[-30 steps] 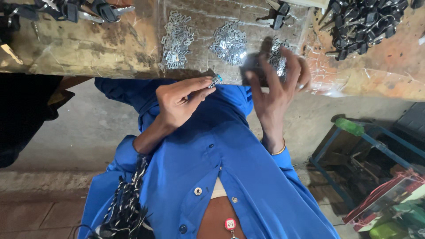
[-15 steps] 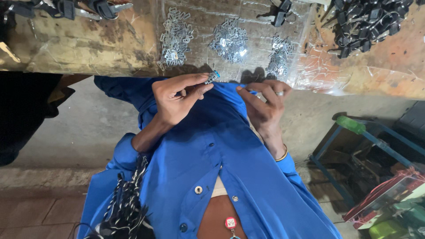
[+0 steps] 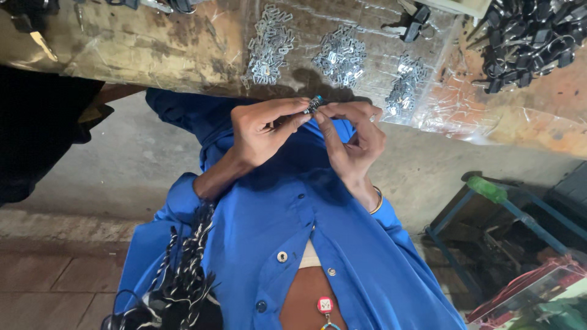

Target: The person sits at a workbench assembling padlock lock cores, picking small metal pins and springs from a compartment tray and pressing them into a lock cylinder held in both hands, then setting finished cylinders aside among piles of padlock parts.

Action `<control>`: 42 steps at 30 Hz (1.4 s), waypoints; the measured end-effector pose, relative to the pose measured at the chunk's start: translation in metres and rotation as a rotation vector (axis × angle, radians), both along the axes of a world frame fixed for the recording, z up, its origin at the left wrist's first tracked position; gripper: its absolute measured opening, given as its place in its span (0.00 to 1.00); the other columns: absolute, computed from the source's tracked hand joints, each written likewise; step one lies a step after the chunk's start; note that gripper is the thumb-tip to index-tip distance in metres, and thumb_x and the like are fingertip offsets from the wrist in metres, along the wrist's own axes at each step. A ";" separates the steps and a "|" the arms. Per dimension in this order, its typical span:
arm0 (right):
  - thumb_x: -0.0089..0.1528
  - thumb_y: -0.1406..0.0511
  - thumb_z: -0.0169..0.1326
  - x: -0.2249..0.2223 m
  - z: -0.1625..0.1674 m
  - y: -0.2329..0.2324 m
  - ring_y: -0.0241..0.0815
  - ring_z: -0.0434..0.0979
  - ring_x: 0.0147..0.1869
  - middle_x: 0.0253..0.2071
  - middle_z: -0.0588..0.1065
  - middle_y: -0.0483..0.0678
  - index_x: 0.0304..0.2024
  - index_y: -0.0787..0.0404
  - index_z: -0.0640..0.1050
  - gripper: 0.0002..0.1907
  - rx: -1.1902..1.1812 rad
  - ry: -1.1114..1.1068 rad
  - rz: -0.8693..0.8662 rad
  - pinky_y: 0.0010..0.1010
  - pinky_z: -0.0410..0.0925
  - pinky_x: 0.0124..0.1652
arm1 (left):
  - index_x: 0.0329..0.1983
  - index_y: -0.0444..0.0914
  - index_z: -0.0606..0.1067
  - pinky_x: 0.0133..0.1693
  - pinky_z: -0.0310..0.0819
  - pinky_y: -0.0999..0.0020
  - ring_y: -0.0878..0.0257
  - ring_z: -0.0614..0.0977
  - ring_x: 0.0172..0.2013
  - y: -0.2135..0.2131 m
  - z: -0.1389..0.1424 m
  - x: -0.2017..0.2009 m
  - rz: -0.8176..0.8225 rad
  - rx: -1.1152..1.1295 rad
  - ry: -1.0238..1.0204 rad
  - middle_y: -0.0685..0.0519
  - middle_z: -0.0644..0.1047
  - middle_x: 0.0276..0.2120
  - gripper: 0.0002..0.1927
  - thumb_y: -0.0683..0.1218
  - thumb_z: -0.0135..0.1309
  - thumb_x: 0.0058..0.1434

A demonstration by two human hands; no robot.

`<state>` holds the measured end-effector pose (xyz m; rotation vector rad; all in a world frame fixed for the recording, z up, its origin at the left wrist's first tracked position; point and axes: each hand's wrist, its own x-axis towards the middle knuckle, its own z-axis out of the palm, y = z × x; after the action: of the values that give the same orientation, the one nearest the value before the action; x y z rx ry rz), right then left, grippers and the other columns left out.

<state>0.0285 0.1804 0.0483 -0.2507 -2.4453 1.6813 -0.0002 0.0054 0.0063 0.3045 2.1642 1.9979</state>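
Note:
My left hand (image 3: 263, 131) and my right hand (image 3: 354, 140) meet in front of my chest, just below the edge of the workbench (image 3: 153, 49). Between the fingertips of both hands sits a small dark metal part (image 3: 313, 104) with a bluish end. My left thumb and forefinger pinch it from the left. The fingers of my right hand close on it from the right. A thin bangle (image 3: 377, 201) circles my right wrist. I wear a blue buttoned shirt (image 3: 342, 244).
On the bench, under clear plastic film, lie three heaps of small silvery metal pieces (image 3: 269, 43) (image 3: 340, 58) (image 3: 403, 88). A pile of black parts (image 3: 526, 36) fills the top right, and a black clip (image 3: 416, 21) lies near it. A blue metal frame (image 3: 489, 208) stands on the floor at right.
My right hand has come back from the silvery heap on the bench and joined my left hand at the small part in front of my chest.

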 end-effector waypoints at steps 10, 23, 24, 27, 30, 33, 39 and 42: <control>0.59 0.66 0.73 -0.009 0.009 0.017 0.39 0.73 0.45 0.41 0.77 0.41 0.44 0.53 0.86 0.11 0.439 -0.016 0.286 0.34 0.58 0.49 | 0.49 0.32 0.81 0.39 0.84 0.71 0.61 0.87 0.37 -0.012 -0.005 -0.005 -0.066 -0.076 0.203 0.45 0.83 0.48 0.12 0.33 0.66 0.63; 0.64 0.54 0.74 0.004 0.010 0.024 0.59 0.54 0.75 0.72 0.61 0.54 0.64 0.54 0.80 0.29 0.703 -0.022 0.211 0.48 0.52 0.71 | 0.50 0.32 0.81 0.28 0.72 0.79 0.69 0.84 0.31 -0.018 -0.007 0.000 0.024 0.101 -0.094 0.46 0.84 0.47 0.12 0.33 0.66 0.63; 0.62 0.53 0.74 0.003 0.010 0.023 0.60 0.55 0.74 0.71 0.62 0.55 0.63 0.53 0.80 0.30 0.769 -0.028 0.234 0.49 0.51 0.70 | 0.49 0.32 0.81 0.28 0.72 0.79 0.69 0.84 0.31 -0.018 -0.006 0.001 0.024 0.093 -0.098 0.46 0.84 0.46 0.12 0.33 0.67 0.63; 0.59 0.53 0.76 0.003 0.010 0.023 0.60 0.55 0.74 0.70 0.63 0.54 0.60 0.51 0.80 0.30 0.845 -0.038 0.247 0.52 0.50 0.69 | 0.49 0.32 0.81 0.27 0.72 0.79 0.69 0.85 0.31 -0.018 -0.006 0.000 0.032 0.076 -0.097 0.46 0.84 0.46 0.12 0.34 0.67 0.63; 0.62 0.56 0.76 0.005 0.010 0.025 0.58 0.56 0.75 0.71 0.63 0.51 0.58 0.51 0.80 0.26 0.718 -0.030 0.183 0.49 0.52 0.71 | 0.48 0.32 0.81 0.27 0.72 0.79 0.68 0.85 0.30 -0.018 -0.006 0.000 0.054 0.082 -0.095 0.46 0.84 0.45 0.12 0.34 0.67 0.62; 0.63 0.59 0.75 0.006 0.007 0.029 0.57 0.57 0.73 0.68 0.66 0.51 0.57 0.52 0.81 0.23 0.719 0.056 0.185 0.47 0.53 0.69 | 0.48 0.32 0.81 0.27 0.73 0.79 0.68 0.85 0.30 -0.017 -0.006 -0.001 0.063 0.091 -0.118 0.46 0.84 0.45 0.12 0.34 0.68 0.62; 0.59 0.70 0.72 0.005 0.000 0.031 0.41 0.73 0.51 0.44 0.79 0.39 0.43 0.53 0.84 0.12 0.711 0.199 0.266 0.39 0.55 0.57 | 0.48 0.31 0.81 0.27 0.73 0.80 0.68 0.85 0.31 -0.017 -0.002 -0.003 0.052 0.086 -0.116 0.46 0.84 0.44 0.12 0.33 0.67 0.62; 0.62 0.72 0.70 0.004 0.001 0.024 0.39 0.77 0.45 0.41 0.81 0.42 0.44 0.60 0.83 0.10 0.472 0.124 0.224 0.33 0.57 0.54 | 0.48 0.31 0.81 0.27 0.71 0.80 0.68 0.85 0.30 -0.017 0.000 -0.004 0.052 0.062 -0.099 0.46 0.84 0.44 0.12 0.33 0.68 0.62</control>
<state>0.0324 0.2041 0.0493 0.1883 -2.7554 1.0898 -0.0046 -0.0117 0.0065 0.1553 2.0745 2.0647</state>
